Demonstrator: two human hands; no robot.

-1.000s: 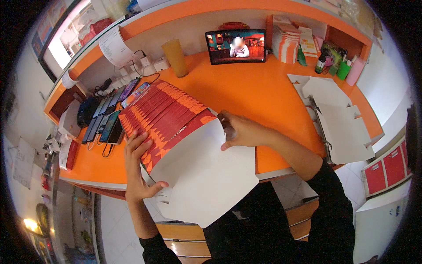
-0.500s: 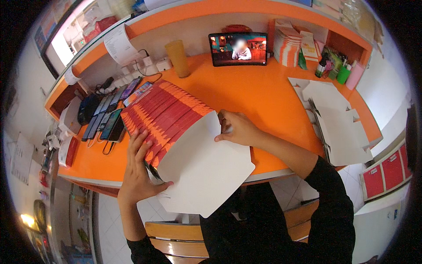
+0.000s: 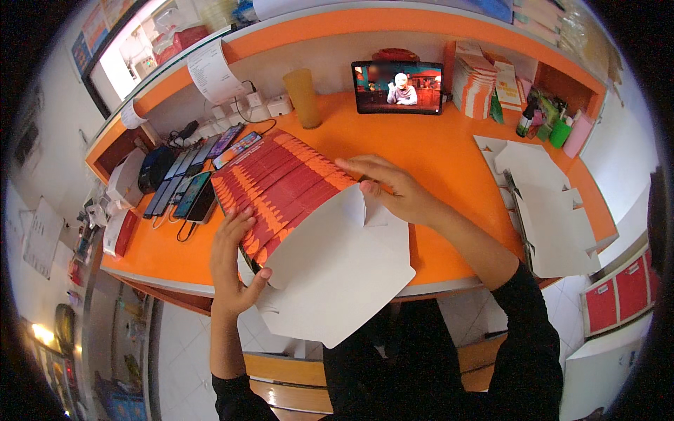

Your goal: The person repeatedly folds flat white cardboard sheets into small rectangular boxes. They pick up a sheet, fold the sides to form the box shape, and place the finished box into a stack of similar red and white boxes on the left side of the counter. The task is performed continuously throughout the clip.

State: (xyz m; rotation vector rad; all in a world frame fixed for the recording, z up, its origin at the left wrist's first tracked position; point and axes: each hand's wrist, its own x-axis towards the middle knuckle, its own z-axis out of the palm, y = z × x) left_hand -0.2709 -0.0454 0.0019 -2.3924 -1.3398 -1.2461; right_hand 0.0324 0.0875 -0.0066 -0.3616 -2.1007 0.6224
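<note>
Left hand (image 3: 230, 263) grips the near-left edge of a white flat carton blank (image 3: 337, 270); right hand (image 3: 390, 188) pinches its far flap. The blank overlaps fanned red cartons (image 3: 277, 186) on the orange counter (image 3: 435, 151); phones (image 3: 189, 175) lie left.

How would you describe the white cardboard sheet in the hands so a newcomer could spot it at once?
Start at the orange counter and come to its front edge, where a fanned row of red flat-packed boxes ends. The white cardboard sheet lies at that end, overhanging the edge, between the left hand and right hand. It alone shows its plain white side.
</note>
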